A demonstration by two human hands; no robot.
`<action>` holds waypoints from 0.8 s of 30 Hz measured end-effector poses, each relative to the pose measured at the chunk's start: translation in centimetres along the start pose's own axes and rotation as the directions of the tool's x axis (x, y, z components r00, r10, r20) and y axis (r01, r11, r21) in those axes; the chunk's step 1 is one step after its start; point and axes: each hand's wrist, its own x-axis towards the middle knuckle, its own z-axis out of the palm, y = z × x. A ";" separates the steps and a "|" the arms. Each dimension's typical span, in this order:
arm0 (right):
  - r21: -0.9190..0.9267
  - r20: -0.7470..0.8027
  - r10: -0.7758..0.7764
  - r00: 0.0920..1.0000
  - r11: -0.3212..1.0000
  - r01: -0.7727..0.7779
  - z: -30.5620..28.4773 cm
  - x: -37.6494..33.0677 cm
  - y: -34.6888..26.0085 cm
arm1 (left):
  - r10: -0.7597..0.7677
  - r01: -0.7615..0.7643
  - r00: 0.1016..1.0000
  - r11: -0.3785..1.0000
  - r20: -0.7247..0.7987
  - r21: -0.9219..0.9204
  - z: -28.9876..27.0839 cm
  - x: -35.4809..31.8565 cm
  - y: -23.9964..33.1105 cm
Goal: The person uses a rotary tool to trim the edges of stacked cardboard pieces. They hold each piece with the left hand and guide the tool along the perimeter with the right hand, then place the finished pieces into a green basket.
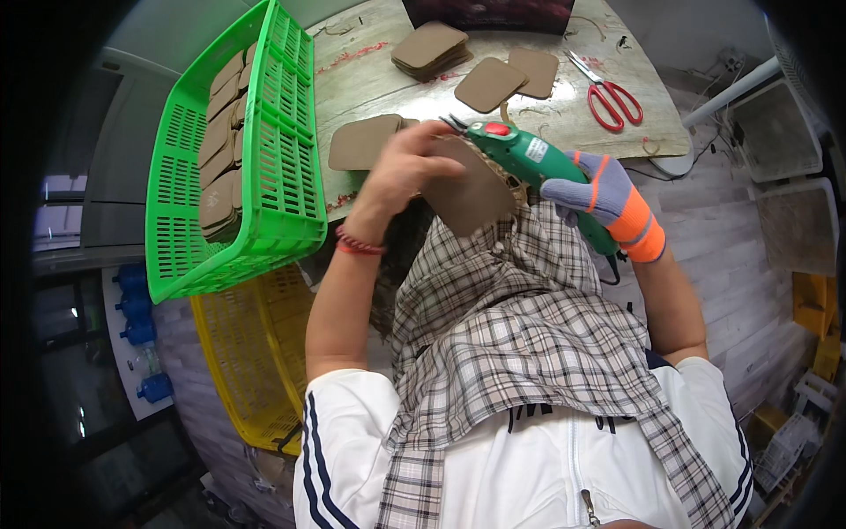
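My bare left hand [410,172] grips a brown rounded-square pad [471,194], tilted over my lap, with the thumb across its face. My right hand [612,204], in a grey and orange work glove, is wrapped round green electric scissors [533,157] with a red button. Their metal blades point left, close to the pad's upper edge. A ragged strip of trimming hangs along the pad's right edge. Just beyond my left hand, more brown pads [363,143] lie on the table.
A green plastic basket [291,207] with stacked brown pads stands at the left, above a yellow crate [247,353]. On the table [361,75] are a pad stack [430,46], two loose pads [490,85], red-handled scissors [614,104] and scraps. A dark box [493,13] stands at the back.
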 end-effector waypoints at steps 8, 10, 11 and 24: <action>-0.225 -0.143 -0.097 0.985 0.972 0.063 -3.5 -0.3 3.0 | 0.382 0.300 0.687 0.625 -0.618 0.720 -12.7 0.9 -4.8; -0.115 -0.194 -0.014 0.981 0.993 -0.008 -3.9 -0.7 3.5 | 0.644 0.304 0.627 0.316 -0.438 0.899 -7.7 3.0 -3.2; -0.098 -0.222 0.006 0.975 0.995 -0.029 -3.9 -0.8 3.8 | 0.749 0.209 0.591 0.216 -0.299 0.954 -5.4 4.4 -3.0; 0.013 -0.335 0.047 0.941 0.999 -0.045 -3.7 -0.3 6.4 | 0.311 0.036 0.695 0.885 -0.648 0.464 3.9 15.6 -7.6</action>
